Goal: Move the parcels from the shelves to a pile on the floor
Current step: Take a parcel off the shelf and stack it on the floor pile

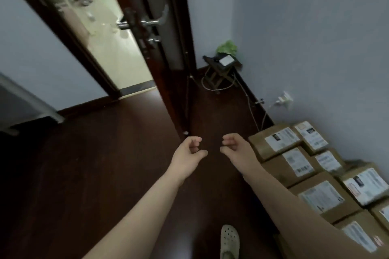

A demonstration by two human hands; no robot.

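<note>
Okay, well left of the door [168,59], a grey cabinet [25,101] stood against the wall, its foot on the dark floor [84,164]. Just left of the door, the doorway [109,33] gave onto a pale, bright room, too blurred to read. The door itself stood open, edge toward the camera, with a metal handle [147,21] on it. Below the door's bottom corner, the left hand [187,153] was out in front, fingers loosely curled, holding nothing. A touch right of that corner, the right hand [235,147] matched it: loose curl, nothing in it. The two hands were near each other but apart, not touching. Far below the door, at the bottom edge of view, a pale shoe [229,242] showed. Behind the door, in the corner to its right, a small stool [219,71] stood with a plant [227,47] behind it. Further right of the door, a plug [284,99] sat in the wall. And the parcels [315,174]: brown boxes with white labels, packed touching in a pile on the floor, well right of the door, against the wall.
</note>
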